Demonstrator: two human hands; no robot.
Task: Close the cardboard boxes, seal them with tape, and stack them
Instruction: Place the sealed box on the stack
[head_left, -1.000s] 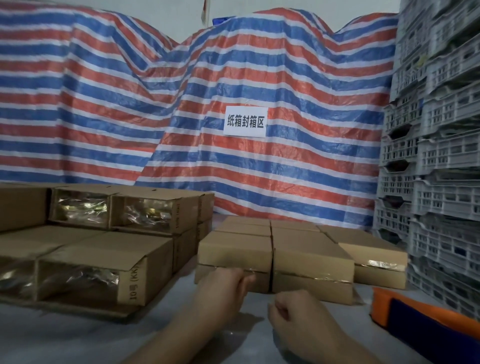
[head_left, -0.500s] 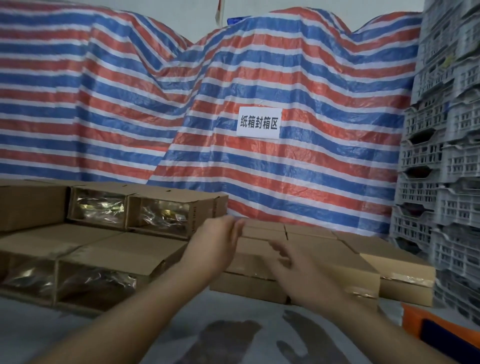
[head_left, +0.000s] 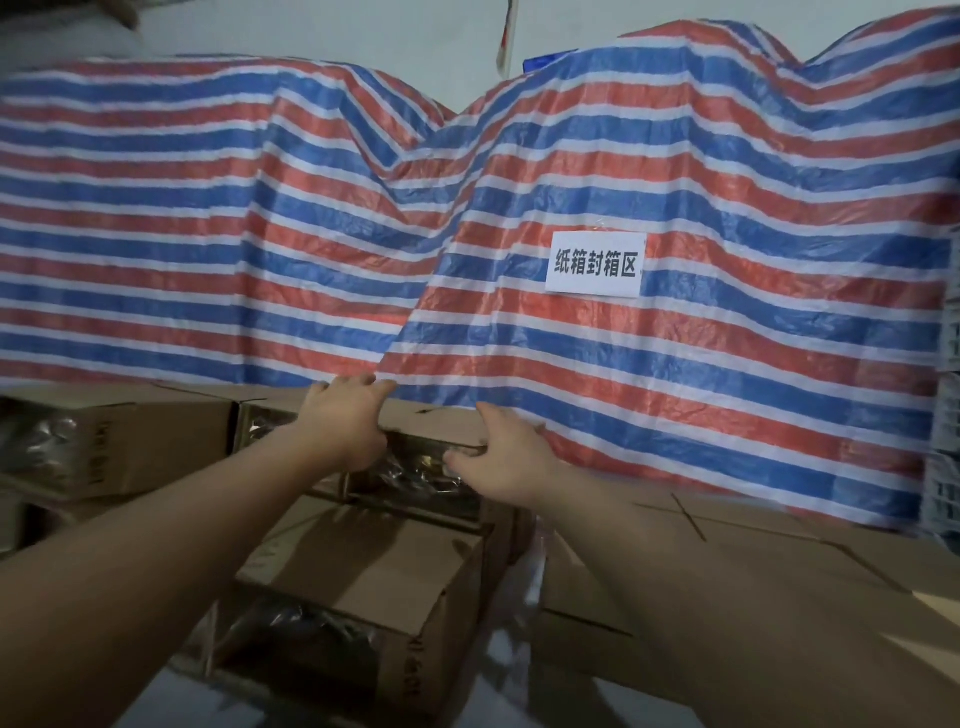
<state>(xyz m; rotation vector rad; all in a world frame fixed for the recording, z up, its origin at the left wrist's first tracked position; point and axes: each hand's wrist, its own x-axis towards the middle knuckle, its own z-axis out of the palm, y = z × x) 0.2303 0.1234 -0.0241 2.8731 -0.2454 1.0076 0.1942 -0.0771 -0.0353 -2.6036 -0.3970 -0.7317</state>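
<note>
Hands on the upper open-ended cardboard box (head_left: 436, 423), which sits atop another box (head_left: 363, 577) in the left-side stack. Left hand (head_left: 345, 421) lies over the box's left top corner, fingers curled over the far edge, thumb down the open front. Right hand (head_left: 506, 457) grips the right front corner, thumb on top, fingers curled down the side. Shiny plastic-wrapped contents (head_left: 415, 475) show in the open end. Closed boxes (head_left: 727, 587) lie lower right. Striped tarp (head_left: 260, 234) with white label (head_left: 596, 265) hangs behind.
</note>
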